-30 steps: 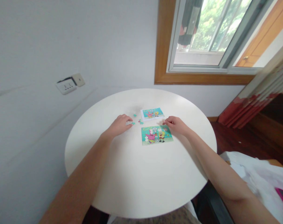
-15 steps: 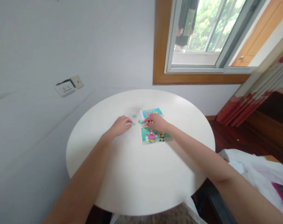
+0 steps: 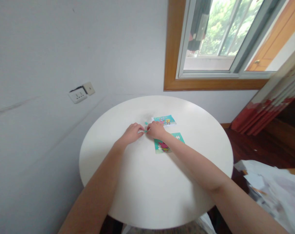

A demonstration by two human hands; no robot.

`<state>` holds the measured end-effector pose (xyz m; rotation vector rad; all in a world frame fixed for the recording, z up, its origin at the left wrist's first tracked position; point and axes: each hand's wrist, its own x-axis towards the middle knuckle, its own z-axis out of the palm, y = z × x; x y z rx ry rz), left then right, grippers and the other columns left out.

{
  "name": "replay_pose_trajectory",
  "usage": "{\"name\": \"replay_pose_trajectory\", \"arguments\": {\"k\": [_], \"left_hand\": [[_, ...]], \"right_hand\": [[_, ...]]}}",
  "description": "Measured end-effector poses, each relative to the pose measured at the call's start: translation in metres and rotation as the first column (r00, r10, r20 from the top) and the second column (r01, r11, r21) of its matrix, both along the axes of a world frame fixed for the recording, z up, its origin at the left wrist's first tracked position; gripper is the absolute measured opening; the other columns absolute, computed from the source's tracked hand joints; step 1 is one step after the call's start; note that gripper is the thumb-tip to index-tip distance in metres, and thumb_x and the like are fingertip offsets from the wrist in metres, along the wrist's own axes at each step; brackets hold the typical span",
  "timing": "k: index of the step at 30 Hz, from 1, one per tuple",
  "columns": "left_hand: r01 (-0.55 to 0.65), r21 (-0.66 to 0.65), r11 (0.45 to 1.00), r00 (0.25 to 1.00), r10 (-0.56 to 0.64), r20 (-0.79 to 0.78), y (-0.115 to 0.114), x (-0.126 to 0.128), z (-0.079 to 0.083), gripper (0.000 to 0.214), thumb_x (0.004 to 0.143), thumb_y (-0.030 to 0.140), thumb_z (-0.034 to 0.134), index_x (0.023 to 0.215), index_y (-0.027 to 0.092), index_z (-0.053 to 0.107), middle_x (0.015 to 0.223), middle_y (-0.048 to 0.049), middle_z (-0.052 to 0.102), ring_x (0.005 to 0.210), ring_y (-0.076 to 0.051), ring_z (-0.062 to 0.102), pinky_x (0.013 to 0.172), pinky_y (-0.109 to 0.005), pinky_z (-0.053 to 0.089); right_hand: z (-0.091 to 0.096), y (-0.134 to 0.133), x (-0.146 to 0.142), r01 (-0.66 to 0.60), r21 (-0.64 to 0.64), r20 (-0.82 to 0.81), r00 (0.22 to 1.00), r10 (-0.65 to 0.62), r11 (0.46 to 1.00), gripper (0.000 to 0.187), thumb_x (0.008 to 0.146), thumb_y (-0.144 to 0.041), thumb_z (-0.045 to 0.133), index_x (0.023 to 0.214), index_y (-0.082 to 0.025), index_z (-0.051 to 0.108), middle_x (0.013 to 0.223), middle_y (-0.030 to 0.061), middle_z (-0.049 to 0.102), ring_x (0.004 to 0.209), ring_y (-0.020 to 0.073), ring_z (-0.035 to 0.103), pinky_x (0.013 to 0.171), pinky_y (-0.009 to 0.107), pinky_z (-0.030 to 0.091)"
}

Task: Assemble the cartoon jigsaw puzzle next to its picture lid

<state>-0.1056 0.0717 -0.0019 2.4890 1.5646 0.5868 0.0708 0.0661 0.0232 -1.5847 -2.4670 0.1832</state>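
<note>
A small cartoon jigsaw puzzle [image 3: 173,138] lies on the round white table [image 3: 149,188], partly hidden under my right forearm. Behind it sits the puzzle's picture card [image 3: 165,120]. My left hand [image 3: 132,132] and my right hand [image 3: 157,129] meet just left of the puzzle, fingers curled. Both pinch at a small teal puzzle piece [image 3: 144,131] between their fingertips. Another loose teal piece [image 3: 146,123] lies just behind the hands.
The table stands against a grey wall with a socket plate [image 3: 79,94]. A wood-framed window [image 3: 217,45] is behind on the right. A red and cream curtain [image 3: 269,104] hangs at right, and white cloth [image 3: 271,182] lies low right.
My right hand has crossed from the puzzle's right edge to its left, meeting my left hand at the loose pieces. The view has shifted a little to the left.
</note>
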Motion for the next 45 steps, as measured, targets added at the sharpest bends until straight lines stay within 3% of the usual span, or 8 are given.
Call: {"name": "replay_pose_trajectory", "arguments": {"k": [9,15,21,26,29,33,38,45], "left_hand": [[0.023,-0.006,1.000,0.999,-0.023,0.033,0.001,-0.002,-0.001,0.021,0.076,0.030,0.057,0.088,0.016,0.066,0.091,-0.0089,0.065,0.090,-0.023,0.061,0.088,-0.037,0.046],[0.003,-0.086,0.996,0.984,0.013,0.177,0.005,-0.004,-0.006,0.029,0.071,0.034,0.060,0.093,0.014,0.063,0.093,-0.0082,0.063,0.086,-0.022,0.062,0.082,-0.036,0.050],[0.016,-0.093,0.996,0.988,-0.001,0.157,0.003,-0.002,-0.001,0.019,0.075,0.031,0.055,0.081,0.017,0.066,0.087,-0.0063,0.064,0.083,-0.019,0.061,0.083,-0.034,0.049],[0.056,-0.186,0.981,0.973,-0.012,0.231,-0.004,0.006,0.008,0.021,0.076,0.035,0.053,0.080,0.016,0.062,0.078,-0.0033,0.063,0.075,-0.018,0.059,0.072,-0.030,0.049],[0.109,-0.263,0.959,0.939,-0.012,0.344,-0.010,0.014,0.015,0.027,0.078,0.042,0.052,0.083,0.017,0.059,0.073,-0.0004,0.062,0.069,-0.016,0.057,0.064,-0.027,0.046],[0.233,-0.333,0.914,0.865,-0.038,0.500,-0.017,0.028,0.025,0.028,0.077,0.043,0.055,0.085,0.016,0.057,0.077,-0.0021,0.064,0.075,-0.017,0.060,0.066,-0.026,0.045],[0.328,-0.351,0.877,0.819,-0.079,0.568,-0.028,0.050,0.032,0.030,0.075,0.044,0.060,0.084,0.016,0.059,0.077,-0.0024,0.065,0.074,-0.017,0.060,0.066,-0.026,0.045],[0.404,-0.392,0.826,0.731,-0.033,0.681,-0.040,0.076,0.030,0.032,0.075,0.046,0.061,0.084,0.016,0.062,0.077,-0.0017,0.065,0.073,-0.016,0.060,0.067,-0.026,0.045]], "right_hand": [[0.000,0.008,-0.004,0.026,-0.139,-0.031,0.999,-0.030,0.990,0.029,0.080,-0.026,0.056,0.102,-0.018,0.072,0.104,0.0137,0.069,0.099,0.0237,0.063,0.085,0.031,0.046],[-0.001,0.005,-0.003,0.023,-0.094,-0.065,0.997,-0.029,0.995,0.029,0.080,-0.026,0.056,0.104,-0.019,0.071,0.108,0.0145,0.066,0.102,0.0244,0.061,0.087,0.031,0.045],[-0.005,0.002,0.001,0.011,-0.024,-0.122,0.992,-0.013,1.000,0.026,0.081,-0.024,0.055,0.101,-0.018,0.070,0.108,0.0130,0.065,0.104,0.0228,0.059,0.090,0.031,0.041],[-0.005,0.006,0.014,-0.084,-0.027,-0.204,0.976,0.077,0.996,0.022,0.080,-0.024,0.057,0.096,-0.017,0.071,0.097,0.0091,0.068,0.095,0.0191,0.059,0.085,0.028,0.041],[-0.001,0.008,0.028,-0.174,-0.053,-0.310,0.939,0.149,0.983,0.021,0.084,-0.024,0.053,0.094,-0.015,0.070,0.089,0.0066,0.068,0.082,0.0148,0.059,0.077,0.025,0.041],[0.004,0.005,0.055,-0.298,-0.075,-0.514,0.829,0.220,0.952,0.027,0.091,-0.026,0.044,0.091,-0.013,0.067,0.084,0.0040,0.066,0.075,0.0115,0.056,0.074,0.024,0.041],[0.005,-0.014,0.087,-0.372,-0.167,-0.662,0.729,0.175,0.913,0.040,0.089,-0.046,0.045,0.070,-0.014,0.059,0.068,0.0006,0.059,0.066,0.0110,0.053,0.066,0.023,0.041],[-0.001,-0.041,0.105,-0.464,-0.298,-0.790,0.611,0.057,0.834,0.043,0.082,-0.057,0.053,0.074,-0.016,0.059,0.071,0.0013,0.060,0.066,0.0113,0.053,0.067,0.024,0.043]]}}
